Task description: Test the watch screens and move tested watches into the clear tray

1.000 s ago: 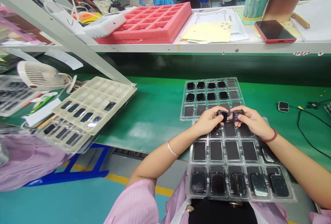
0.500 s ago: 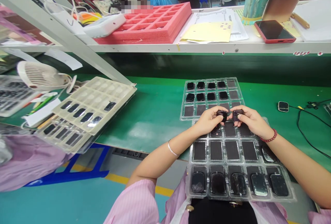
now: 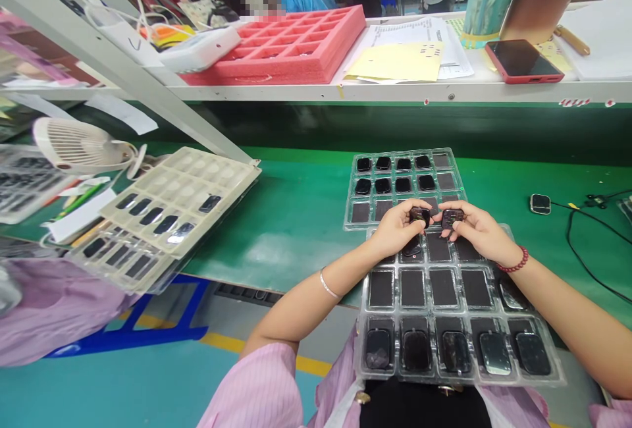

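now both hands are busy: the left hand [image 3: 397,230] has its grip pinched on a small dark screen panel [image 3: 419,216], the right hand [image 3: 481,234] on a second panel [image 3: 452,218], held close together over the top edge of a clear blister tray [image 3: 362,322], just below another tray [image 3: 353,197].

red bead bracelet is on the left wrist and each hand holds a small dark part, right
No, the head view shows the red beaded bracelet on the right wrist; the left hand holds a small dark part and the right hand another.
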A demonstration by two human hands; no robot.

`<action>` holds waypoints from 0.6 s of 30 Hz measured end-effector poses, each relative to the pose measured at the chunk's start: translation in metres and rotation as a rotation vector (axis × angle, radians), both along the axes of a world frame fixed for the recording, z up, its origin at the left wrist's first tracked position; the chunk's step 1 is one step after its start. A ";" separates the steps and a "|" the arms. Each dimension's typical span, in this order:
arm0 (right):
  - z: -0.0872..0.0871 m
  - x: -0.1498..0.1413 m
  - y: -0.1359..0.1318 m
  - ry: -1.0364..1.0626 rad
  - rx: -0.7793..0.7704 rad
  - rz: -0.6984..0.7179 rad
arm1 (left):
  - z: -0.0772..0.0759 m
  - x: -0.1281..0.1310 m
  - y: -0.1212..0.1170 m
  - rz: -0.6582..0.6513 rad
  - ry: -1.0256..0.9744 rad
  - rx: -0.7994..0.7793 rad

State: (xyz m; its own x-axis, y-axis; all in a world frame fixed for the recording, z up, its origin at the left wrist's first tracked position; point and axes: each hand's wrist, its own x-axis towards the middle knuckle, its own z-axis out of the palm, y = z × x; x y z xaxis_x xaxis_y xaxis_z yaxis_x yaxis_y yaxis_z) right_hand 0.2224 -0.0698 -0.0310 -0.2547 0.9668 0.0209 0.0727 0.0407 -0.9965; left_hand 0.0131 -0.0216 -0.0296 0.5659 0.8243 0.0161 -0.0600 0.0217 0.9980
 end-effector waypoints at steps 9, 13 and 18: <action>0.001 -0.001 -0.002 -0.023 0.023 0.010 | -0.001 0.000 -0.001 0.005 0.000 0.000; 0.001 -0.001 -0.001 -0.010 0.023 -0.001 | -0.001 0.000 -0.001 -0.002 0.014 0.004; 0.002 -0.001 0.000 0.018 0.012 -0.021 | 0.000 -0.001 -0.002 -0.008 0.043 0.027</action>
